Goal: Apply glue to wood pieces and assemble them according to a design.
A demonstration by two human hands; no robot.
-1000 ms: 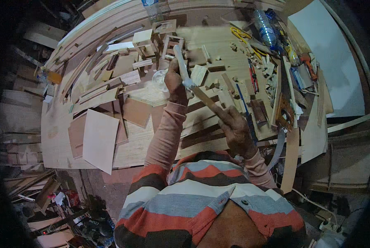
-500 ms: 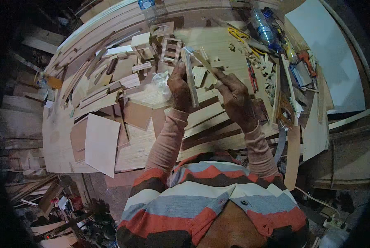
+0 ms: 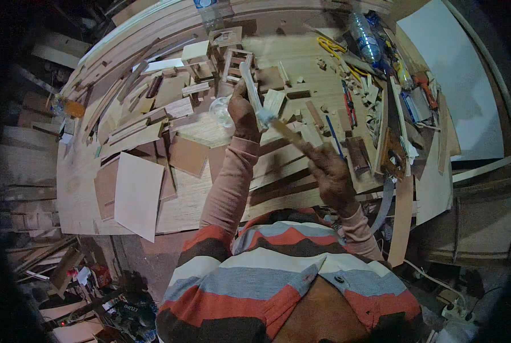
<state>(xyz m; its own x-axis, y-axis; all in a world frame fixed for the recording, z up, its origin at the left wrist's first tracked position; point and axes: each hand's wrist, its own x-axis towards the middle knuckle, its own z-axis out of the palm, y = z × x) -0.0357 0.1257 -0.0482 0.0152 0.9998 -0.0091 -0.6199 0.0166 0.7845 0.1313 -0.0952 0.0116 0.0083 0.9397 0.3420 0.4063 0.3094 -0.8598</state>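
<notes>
My left hand [image 3: 244, 117] is closed around a narrow wooden strip [image 3: 248, 83], held up at a tilt above the workbench. White, glue-like stuff coats its face. In my right hand [image 3: 331, 174], slightly blurred, is a thin flat wooden stick [image 3: 289, 134]. White paste covers the stick's far tip, which meets the lower end of the strip. Just left of my left hand sits a clear plastic container [image 3: 221, 111] with whitish contents, partly hidden. Beyond the strip stand a small wooden frame [image 3: 236, 64] and a small box-topped wooden piece [image 3: 196, 52].
Wood offcuts lie across the workbench [image 3: 78, 200]. A pale panel [image 3: 138, 194] rests at the near left. To the right are a red cutter [image 3: 348, 103], a blue pencil [image 3: 334, 136], a handsaw [image 3: 392, 157], a plastic bottle [image 3: 365, 43] and a large white sheet [image 3: 455, 74].
My right hand has moved down and nearer, taking the stick's tip from the strip's top to its lower end. My left hand has shifted slightly left, and the strip leans more.
</notes>
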